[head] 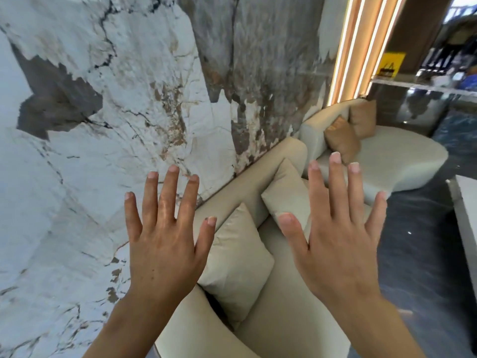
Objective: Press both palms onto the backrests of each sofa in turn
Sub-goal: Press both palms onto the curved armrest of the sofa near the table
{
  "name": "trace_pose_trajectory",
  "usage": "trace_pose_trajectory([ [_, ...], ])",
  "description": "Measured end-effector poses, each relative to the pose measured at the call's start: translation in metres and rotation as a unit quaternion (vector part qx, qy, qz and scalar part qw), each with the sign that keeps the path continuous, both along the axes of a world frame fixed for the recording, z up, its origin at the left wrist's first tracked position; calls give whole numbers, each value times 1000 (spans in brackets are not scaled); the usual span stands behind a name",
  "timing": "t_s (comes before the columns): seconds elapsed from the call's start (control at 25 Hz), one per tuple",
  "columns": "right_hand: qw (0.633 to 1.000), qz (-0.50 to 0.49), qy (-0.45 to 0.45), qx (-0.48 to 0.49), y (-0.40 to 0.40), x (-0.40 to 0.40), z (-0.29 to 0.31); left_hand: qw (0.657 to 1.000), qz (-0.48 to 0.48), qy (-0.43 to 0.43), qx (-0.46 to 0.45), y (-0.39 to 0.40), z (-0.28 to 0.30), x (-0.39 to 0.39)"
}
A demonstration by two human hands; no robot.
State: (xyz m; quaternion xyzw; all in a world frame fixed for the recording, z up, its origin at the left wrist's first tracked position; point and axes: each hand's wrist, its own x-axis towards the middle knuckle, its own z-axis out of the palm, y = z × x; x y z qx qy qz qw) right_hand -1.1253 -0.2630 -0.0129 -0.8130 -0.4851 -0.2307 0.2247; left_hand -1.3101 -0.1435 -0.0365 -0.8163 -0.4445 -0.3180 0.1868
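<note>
A marble wall (103,125) backs two cream sofas. Both hands, left hand (165,244) and right hand (338,241), hover spread and empty above the near sofa's backrest (245,187); the far sofa (387,161) seemingly awaits too.

The palms of the left hand (165,244) and the right hand (338,244) faced away from the camera, so they could not be seen. Both forearms were cut off by the bottom edge. Part of the near sofa (278,319) was hidden behind the two hands, and the bottom edge cut it too. The right hand's fingers (336,177) covered part of the far sofa (402,161). Beyond the right hand, the yellow sign (390,64) was too blurred to read. To the right, the picture's edge cut off a white table (467,202).
</note>
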Motion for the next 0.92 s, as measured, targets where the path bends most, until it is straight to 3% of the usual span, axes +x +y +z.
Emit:
trace_pose_trajectory([
  [0.24,994,-111,-13,7,21,-51,-2,994,-108,-10,15,63,-3,-18],
  [0.48,973,-232,-15,-1,56,-164,-13,971,-238,-7,-15,129,-10,-85],
  [0.92,952,-304,5,-40,47,-267,-48,939,-334,20,-80,130,-55,-160],
])
